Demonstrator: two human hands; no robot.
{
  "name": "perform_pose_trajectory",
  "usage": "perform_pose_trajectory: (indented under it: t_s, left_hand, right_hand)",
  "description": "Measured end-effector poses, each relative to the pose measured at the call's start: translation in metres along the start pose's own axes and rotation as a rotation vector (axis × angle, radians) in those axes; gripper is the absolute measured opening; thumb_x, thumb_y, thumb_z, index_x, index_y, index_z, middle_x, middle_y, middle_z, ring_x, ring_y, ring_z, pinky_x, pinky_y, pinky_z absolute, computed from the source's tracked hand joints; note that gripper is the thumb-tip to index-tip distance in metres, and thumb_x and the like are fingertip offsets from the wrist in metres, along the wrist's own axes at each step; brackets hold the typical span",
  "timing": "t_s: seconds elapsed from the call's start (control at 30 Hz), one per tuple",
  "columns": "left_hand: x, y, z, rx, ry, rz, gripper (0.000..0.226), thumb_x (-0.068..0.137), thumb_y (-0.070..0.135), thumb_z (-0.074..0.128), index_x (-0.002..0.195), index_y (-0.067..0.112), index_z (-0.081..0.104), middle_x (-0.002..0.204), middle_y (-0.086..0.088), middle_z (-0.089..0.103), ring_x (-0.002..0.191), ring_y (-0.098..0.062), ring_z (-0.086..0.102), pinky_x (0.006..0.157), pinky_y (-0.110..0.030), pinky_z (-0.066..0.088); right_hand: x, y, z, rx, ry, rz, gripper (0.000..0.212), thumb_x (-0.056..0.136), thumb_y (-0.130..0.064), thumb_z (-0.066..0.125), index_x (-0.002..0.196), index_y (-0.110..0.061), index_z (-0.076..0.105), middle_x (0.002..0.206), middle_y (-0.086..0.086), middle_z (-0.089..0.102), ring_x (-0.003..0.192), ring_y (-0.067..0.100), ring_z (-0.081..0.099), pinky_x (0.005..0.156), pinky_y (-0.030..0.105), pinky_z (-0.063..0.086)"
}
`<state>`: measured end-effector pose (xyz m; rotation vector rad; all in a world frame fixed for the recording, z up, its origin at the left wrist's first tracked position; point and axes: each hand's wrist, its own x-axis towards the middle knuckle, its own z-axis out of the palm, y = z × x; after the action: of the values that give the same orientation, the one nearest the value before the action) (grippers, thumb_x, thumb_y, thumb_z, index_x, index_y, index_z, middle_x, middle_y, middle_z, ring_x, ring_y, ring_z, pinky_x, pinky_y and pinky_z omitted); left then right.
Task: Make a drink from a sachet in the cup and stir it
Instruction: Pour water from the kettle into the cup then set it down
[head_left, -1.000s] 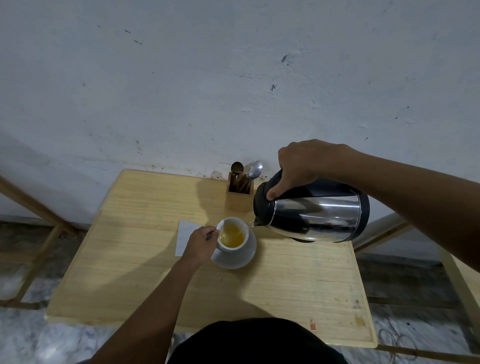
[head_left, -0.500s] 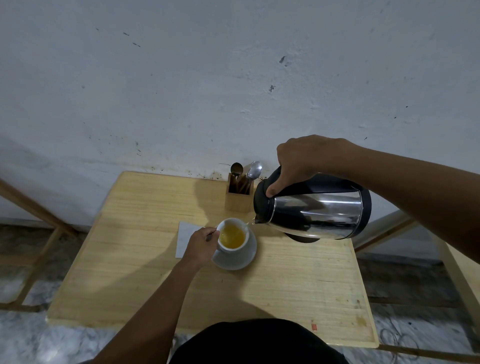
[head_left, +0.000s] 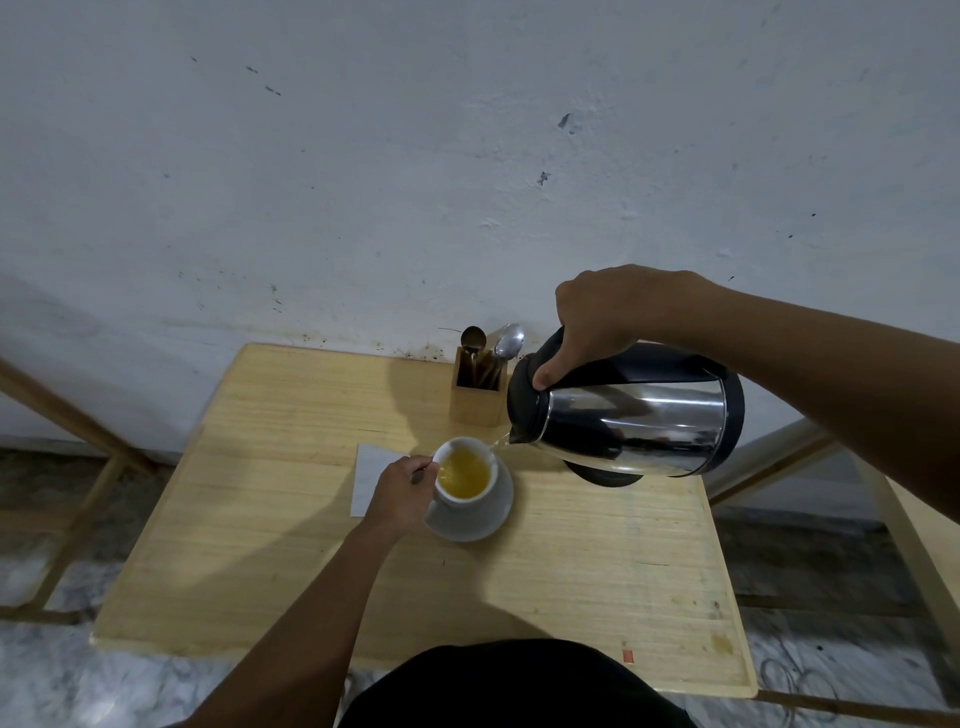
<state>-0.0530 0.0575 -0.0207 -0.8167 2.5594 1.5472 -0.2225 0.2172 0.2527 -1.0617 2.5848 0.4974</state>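
A white cup (head_left: 464, 498) stands on a white saucer (head_left: 485, 522) in the middle of the wooden table (head_left: 291, 545). Yellow liquid fills most of the cup. My left hand (head_left: 397, 493) grips the cup's left side, at its handle. My right hand (head_left: 605, 312) holds the black handle of a steel kettle (head_left: 631, 418), tipped with its spout just above the cup's right rim. A thin stream of water runs from the spout into the cup. A white sachet (head_left: 370, 475) lies flat on the table, partly under my left hand.
A small wooden holder (head_left: 478, 400) with spoons (head_left: 508, 340) stands at the table's back edge near the white wall, just left of the kettle. Wooden frame legs flank the table on both sides. A dark garment fills the bottom middle of the view.
The kettle has tipped a little further and water now runs from its spout into the cup. The liquid in the cup looks higher. My left hand stays at the cup.
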Motion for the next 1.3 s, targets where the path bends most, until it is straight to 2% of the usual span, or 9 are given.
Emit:
perform_pose_trajectory:
  t_s: [0.1, 0.23, 0.4, 0.57, 0.7, 0.83, 1.03, 1.3]
  left_hand:
    - [0.000, 0.000, 0.000, -0.001, 0.001, -0.002, 0.025, 0.095, 0.022, 0.051, 0.107, 0.009, 0.068, 0.100, -0.010, 0.066, 0.089, -0.019, 0.060, 0.077, -0.025, 0.041]
    - [0.000, -0.001, 0.000, -0.009, -0.001, -0.001, 0.025, 0.095, 0.022, 0.051, 0.108, 0.008, 0.068, 0.101, -0.010, 0.066, 0.089, -0.017, 0.059, 0.077, -0.024, 0.040]
    - [0.000, 0.001, 0.000, 0.002, 0.003, -0.005, 0.025, 0.095, 0.022, 0.051, 0.108, 0.009, 0.068, 0.100, -0.009, 0.066, 0.089, -0.017, 0.059, 0.077, -0.024, 0.040]
    - [0.000, 0.000, 0.000, -0.003, -0.003, -0.001, 0.026, 0.096, 0.023, 0.050, 0.110, 0.009, 0.067, 0.102, -0.008, 0.066, 0.090, -0.016, 0.059, 0.077, -0.023, 0.040]
    - [-0.002, 0.002, -0.001, -0.009, 0.002, 0.001, 0.026, 0.096, 0.022, 0.050, 0.111, 0.008, 0.067, 0.102, -0.007, 0.066, 0.091, -0.016, 0.058, 0.078, -0.024, 0.040]
    - [-0.002, 0.001, 0.000, -0.023, 0.005, 0.000, 0.026, 0.096, 0.021, 0.051, 0.110, 0.008, 0.068, 0.102, -0.010, 0.067, 0.090, -0.016, 0.059, 0.077, -0.023, 0.040]
    - [-0.001, 0.002, -0.001, -0.015, -0.004, 0.004, 0.025, 0.096, 0.021, 0.050, 0.108, 0.009, 0.068, 0.102, -0.010, 0.067, 0.089, -0.015, 0.059, 0.074, -0.021, 0.039]
    - [-0.003, 0.003, -0.001, -0.048, -0.017, -0.039, 0.028, 0.096, 0.022, 0.050, 0.114, 0.007, 0.065, 0.104, -0.006, 0.063, 0.094, -0.016, 0.058, 0.079, -0.022, 0.038]
  right_hand:
    - [-0.002, -0.001, -0.001, -0.002, -0.002, -0.007, 0.069, 0.059, -0.083, 0.065, 0.074, -0.020, 0.043, 0.076, -0.001, 0.060, 0.066, 0.016, 0.057, 0.054, 0.029, 0.038]
    - [-0.006, -0.004, -0.003, 0.001, -0.005, -0.017, 0.067, 0.061, -0.080, 0.067, 0.069, -0.019, 0.041, 0.071, -0.002, 0.057, 0.061, 0.014, 0.052, 0.053, 0.028, 0.037]
    - [-0.006, -0.006, -0.001, 0.008, -0.001, -0.019, 0.068, 0.061, -0.081, 0.067, 0.069, -0.018, 0.043, 0.068, -0.002, 0.056, 0.059, 0.015, 0.052, 0.054, 0.028, 0.037]
    - [-0.004, -0.005, 0.000, 0.018, -0.012, -0.019, 0.068, 0.061, -0.082, 0.065, 0.073, -0.020, 0.040, 0.077, -0.002, 0.058, 0.065, 0.014, 0.054, 0.053, 0.029, 0.036]
    - [-0.003, -0.002, 0.002, 0.051, -0.014, -0.002, 0.070, 0.060, -0.083, 0.066, 0.076, -0.018, 0.045, 0.074, -0.001, 0.058, 0.064, 0.015, 0.054, 0.055, 0.029, 0.039]
    - [-0.007, 0.002, 0.003, 0.125, -0.019, -0.011, 0.067, 0.062, -0.079, 0.068, 0.065, -0.017, 0.043, 0.062, -0.002, 0.051, 0.056, 0.015, 0.046, 0.054, 0.028, 0.036]
    - [-0.007, 0.013, 0.012, 0.203, 0.004, 0.009, 0.071, 0.062, -0.080, 0.067, 0.063, -0.012, 0.049, 0.058, 0.000, 0.051, 0.053, 0.017, 0.047, 0.055, 0.030, 0.035]
    - [-0.015, 0.050, 0.050, 0.494, 0.050, 0.015, 0.078, 0.049, -0.089, 0.063, 0.050, -0.012, 0.050, 0.048, 0.000, 0.040, 0.047, 0.016, 0.038, 0.052, 0.033, 0.030]
